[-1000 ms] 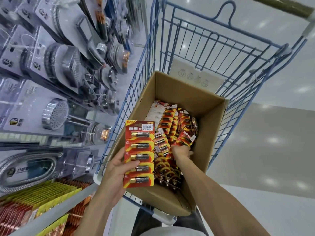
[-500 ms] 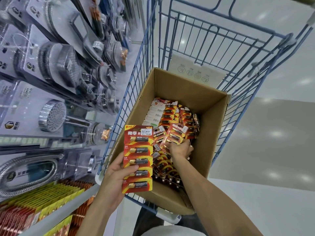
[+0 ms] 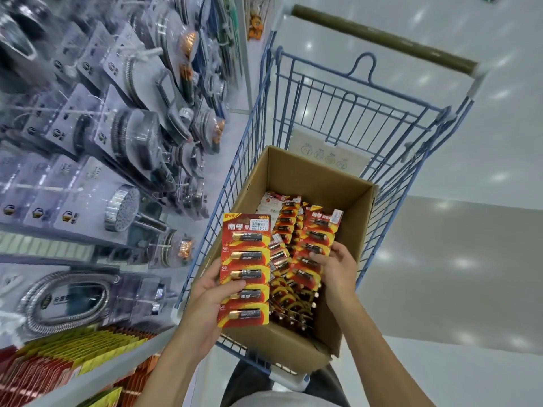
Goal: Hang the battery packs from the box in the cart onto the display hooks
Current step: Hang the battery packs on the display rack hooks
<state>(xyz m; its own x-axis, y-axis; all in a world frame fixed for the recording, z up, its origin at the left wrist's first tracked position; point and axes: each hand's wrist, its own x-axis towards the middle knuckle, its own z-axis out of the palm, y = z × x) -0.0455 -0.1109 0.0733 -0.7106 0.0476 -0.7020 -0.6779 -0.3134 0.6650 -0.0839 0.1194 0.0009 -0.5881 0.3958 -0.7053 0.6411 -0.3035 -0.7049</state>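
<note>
The left hand [image 3: 205, 304] grips a tall red-and-yellow battery strip [image 3: 245, 271] by its lower half, thumb laid across the front and fingers tucked behind, so the card stands upright, facing the camera, over the near left corner of the box. Five batteries sit one above another on it, with a white price sticker [image 3: 259, 224] at the top (it reads 12.00). The right hand [image 3: 335, 268] has its fingers curled round the lower part of a second battery strip [image 3: 318, 242], which leans tilted above the heap of battery packs [image 3: 289, 292] lying in the cardboard box [image 3: 317, 171]. The box fills the near end of a blue wire cart [image 3: 352, 113] with an olive handle [image 3: 382, 36]. Left of the cart, a display rack holds packaged shower heads [image 3: 122, 208] and a coiled shower hose [image 3: 64, 301], with yellow and red packs [image 3: 73, 356] on the shelf below.
</note>
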